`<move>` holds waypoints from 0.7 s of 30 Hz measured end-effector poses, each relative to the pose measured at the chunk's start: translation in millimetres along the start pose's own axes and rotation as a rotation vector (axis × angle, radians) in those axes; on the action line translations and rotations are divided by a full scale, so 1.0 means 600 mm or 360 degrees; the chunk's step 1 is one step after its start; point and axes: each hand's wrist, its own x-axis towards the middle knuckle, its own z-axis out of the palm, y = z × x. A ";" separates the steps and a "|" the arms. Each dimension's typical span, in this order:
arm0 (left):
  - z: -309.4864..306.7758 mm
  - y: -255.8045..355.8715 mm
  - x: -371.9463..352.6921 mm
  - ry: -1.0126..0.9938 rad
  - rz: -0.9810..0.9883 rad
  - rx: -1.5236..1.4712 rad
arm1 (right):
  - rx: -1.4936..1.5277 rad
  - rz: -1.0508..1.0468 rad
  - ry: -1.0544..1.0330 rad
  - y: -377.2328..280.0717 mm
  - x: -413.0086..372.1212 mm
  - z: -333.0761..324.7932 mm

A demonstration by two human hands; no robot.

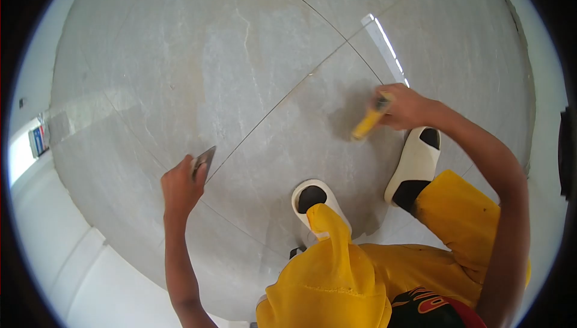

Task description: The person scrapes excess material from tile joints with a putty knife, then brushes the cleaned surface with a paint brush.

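My left hand (182, 188) is closed round a scraper (205, 161) with a flat grey metal blade, held just above the tiled floor beside a joint line. On the right, my right hand (406, 107) grips a slim yellow tool (367, 125). Its end points down and left over a tile; motion blur hides its exact kind. Grey floor tiles (258, 57) with pale veins lie beneath both hands. A thin dark joint (279, 103) runs diagonally between the hands and crosses another joint (315, 11) farther up.
My cream shoes (416, 161) stand on the tiles, near my yellow trousers (457, 208). A bright light reflection (386, 42) lies past my right hand. White walls (78, 256) border the floor at left and right. Small blue and red items (39, 140) are at the far left.
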 end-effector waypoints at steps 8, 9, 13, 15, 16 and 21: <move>0.033 0.015 -0.078 0.0228 -0.0191 -0.0369 | -0.0481 -0.0219 0.0763 -0.080 0.250 -0.174; 0.036 0.014 -0.085 0.0252 -0.0201 -0.0401 | -0.0437 -0.0194 0.0628 -0.119 0.228 -0.170; 0.045 0.019 -0.084 0.0394 -0.0140 -0.0459 | -0.0366 -0.0206 0.0270 -0.143 0.198 -0.061; 0.045 0.032 -0.063 0.0434 -0.0064 -0.0452 | -0.0472 -0.0171 0.0424 -0.134 0.222 -0.024; 0.039 0.039 -0.052 0.0422 -0.0029 -0.0452 | -0.0501 -0.0141 0.0494 -0.135 0.227 -0.007; 0.012 0.061 -0.017 0.0387 -0.0078 -0.0498 | -0.0381 -0.0038 0.0556 -0.163 0.249 -0.111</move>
